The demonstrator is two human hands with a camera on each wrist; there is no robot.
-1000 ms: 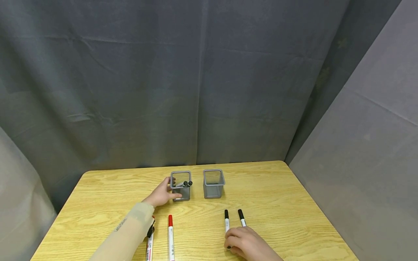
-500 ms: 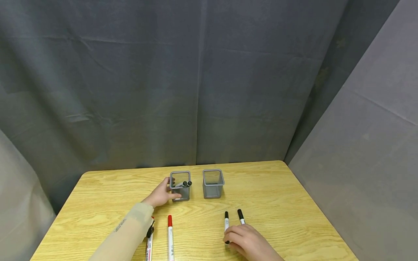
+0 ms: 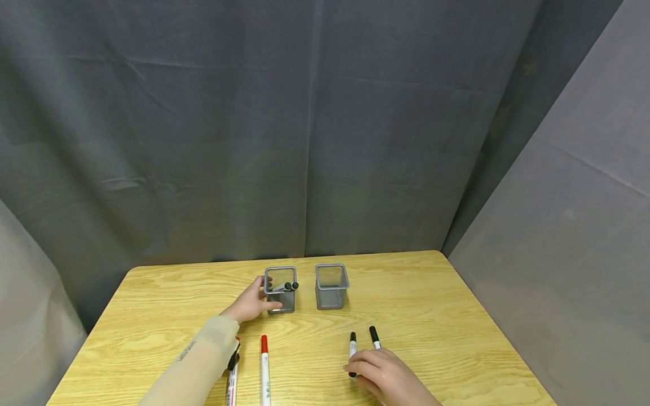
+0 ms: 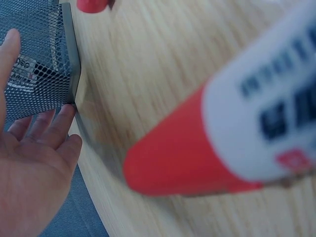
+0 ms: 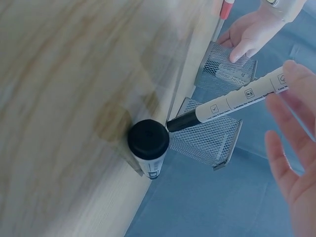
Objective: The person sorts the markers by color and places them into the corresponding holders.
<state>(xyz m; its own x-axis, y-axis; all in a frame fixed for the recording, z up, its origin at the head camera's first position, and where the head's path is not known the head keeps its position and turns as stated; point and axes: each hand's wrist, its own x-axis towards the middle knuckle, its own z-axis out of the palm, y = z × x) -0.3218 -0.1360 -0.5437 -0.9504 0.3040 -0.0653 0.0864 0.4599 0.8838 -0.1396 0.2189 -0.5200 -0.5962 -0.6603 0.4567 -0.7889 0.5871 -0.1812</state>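
Observation:
My left hand (image 3: 249,303) holds the left grey mesh pen holder (image 3: 287,303) by its side, thumb at the front and fingers behind. Black-ended markers (image 3: 288,286) lean inside that holder. Near the table's front, my right hand (image 3: 388,375) pinches a white marker with a black cap (image 5: 237,101) near its rear end. In the right wrist view its capped end points away from the fingers, tilted over the wood. A second black-capped marker (image 3: 374,335) lies just right of the held one, partly hidden by the hand.
A second mesh pen holder (image 3: 331,299) stands to the right of the first. Under and beside my left forearm lie two red-capped markers, one red marker (image 3: 266,369) fully beside the sleeve and another marker (image 3: 232,389) partly covered. Grey curtains (image 3: 304,141) enclose the table.
The black marker in my right hand has tilted slightly, its cap shifting a little toward me and its rear end lifting. My left hand and the pen holder stay put.

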